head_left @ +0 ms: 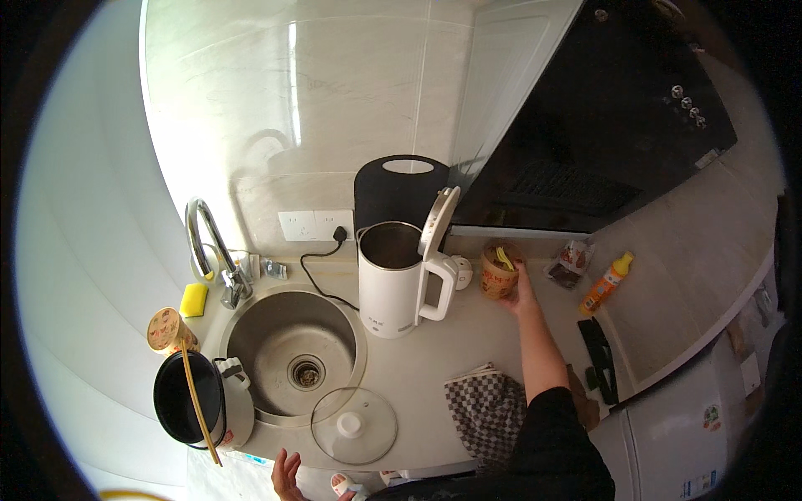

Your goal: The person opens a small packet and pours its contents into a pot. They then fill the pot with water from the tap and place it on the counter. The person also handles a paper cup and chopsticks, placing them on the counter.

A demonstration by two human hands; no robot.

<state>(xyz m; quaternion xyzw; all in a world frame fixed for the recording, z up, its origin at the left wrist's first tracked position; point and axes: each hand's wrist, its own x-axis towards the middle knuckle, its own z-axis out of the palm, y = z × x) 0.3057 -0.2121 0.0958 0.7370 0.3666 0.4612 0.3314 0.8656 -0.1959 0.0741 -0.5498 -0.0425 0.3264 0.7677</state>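
Note:
My right hand (515, 294) is around the side of a printed paper food cup (495, 285) at the back of the counter. A yellow plastic fork (504, 258) stands in the uncovered cup; its contents are too dark to make out. Left of the cup is a white electric kettle (388, 300), its hinged lid (438, 219) raised and its dark inside showing. My left hand (288, 477) holds nothing, fingers apart, low in front of the counter edge. Closest to it lies a glass pot lid (329, 432) with a white knob, partly over the sink rim.
A round steel sink (263, 351) has a chrome tap (202, 238) behind it. Chopsticks (195, 401) rest across a black-lined electric pot (241, 407). Nearby are a second paper cup (164, 332) and a yellow sponge (194, 299). A checkered cloth (485, 407) and an orange bottle (604, 287) lie rightward.

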